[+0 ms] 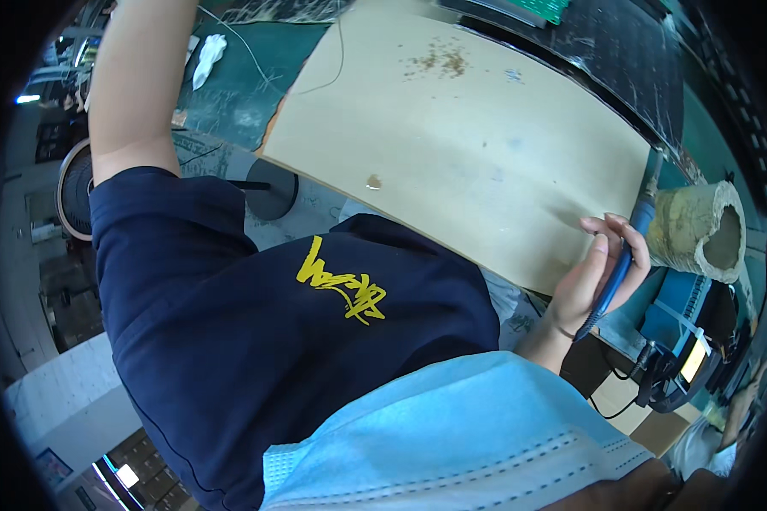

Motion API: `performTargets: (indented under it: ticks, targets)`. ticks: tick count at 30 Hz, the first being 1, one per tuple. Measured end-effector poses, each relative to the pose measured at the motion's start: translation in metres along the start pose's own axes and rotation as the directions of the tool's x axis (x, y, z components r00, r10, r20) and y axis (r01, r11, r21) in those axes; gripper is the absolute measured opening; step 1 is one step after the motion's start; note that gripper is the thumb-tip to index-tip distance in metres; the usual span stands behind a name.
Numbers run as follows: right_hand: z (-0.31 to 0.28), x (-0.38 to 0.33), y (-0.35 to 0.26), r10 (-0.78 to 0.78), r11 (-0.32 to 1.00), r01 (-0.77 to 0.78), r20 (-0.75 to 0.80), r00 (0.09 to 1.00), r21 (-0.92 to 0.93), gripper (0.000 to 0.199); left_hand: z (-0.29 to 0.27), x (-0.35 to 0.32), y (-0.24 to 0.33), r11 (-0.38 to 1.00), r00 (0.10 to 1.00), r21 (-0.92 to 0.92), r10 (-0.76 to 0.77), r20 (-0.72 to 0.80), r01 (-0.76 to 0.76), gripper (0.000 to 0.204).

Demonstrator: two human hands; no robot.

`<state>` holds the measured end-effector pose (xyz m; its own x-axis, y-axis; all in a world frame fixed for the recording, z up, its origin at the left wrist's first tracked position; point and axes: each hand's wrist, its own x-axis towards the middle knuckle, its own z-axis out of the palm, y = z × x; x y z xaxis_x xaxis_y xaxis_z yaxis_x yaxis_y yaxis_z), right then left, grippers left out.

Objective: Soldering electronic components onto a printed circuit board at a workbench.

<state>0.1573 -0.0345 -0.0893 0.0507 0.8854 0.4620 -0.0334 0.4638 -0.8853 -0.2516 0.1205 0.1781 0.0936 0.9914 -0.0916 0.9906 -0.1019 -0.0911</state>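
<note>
My right hand [603, 260] is at the right end of the beige board [418, 162], with its fingers curled round a blue-handled soldering iron [644, 215]. The iron's metal end points away from me, close beside a tan, thick-walled tube [686, 226]. Its dark blue cord runs back past my wrist. My left forearm [138, 85] reaches up out of the picture at the upper left, so the left hand is hidden. A thin wire [343, 51] loops over the board's far left edge.
Brown crumbs [439, 61] and a small brown blob [373, 182] lie on the board. A black tray [605, 68] with a green circuit board [537, 7] is behind. A blue box [675, 311] stands at right, a white crumpled piece [209, 60] at left.
</note>
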Motion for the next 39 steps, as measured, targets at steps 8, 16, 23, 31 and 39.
performTargets:
  ticks: [8, 16, 23, 31, 39]
  targets:
    - [0.004, 0.001, 0.003, -0.072, 0.984, 0.069, -0.011, 0.997, -0.165, 0.032, 0.192, 0.039, -0.183, 0.836, 0.848, 0.17, -0.488, -0.207, 0.522, 0.032]
    - [0.007, 0.002, 0.005, -0.057, 0.973, 0.07, 0.064, 0.996, -0.222, 0.028, 0.283, 0.063, -0.219, 0.744, 0.745, 0.117, -0.619, -0.249, 0.658, 0.066]
    - [0.009, 0.005, 0.003, -0.02, 0.976, 0.041, 0.096, 0.995, -0.216, 0.029, 0.255, 0.061, -0.204, 0.683, 0.676, 0.048, -0.706, -0.21, 0.729, 0.054]
    - [0.011, 0.005, 0.002, -0.001, 0.987, 0.017, 0.102, 0.995, -0.158, 0.029, 0.255, 0.068, -0.206, 0.748, 0.761, 0.142, -0.629, -0.158, 0.648, 0.056]
    - [0.011, 0.004, 0.001, 0.002, 0.996, 0.011, 0.143, 0.99, -0.093, 0.028, 0.192, -0.038, -0.175, 0.111, 0.768, -0.862, -0.52, 0.375, 0.495, 0.049]
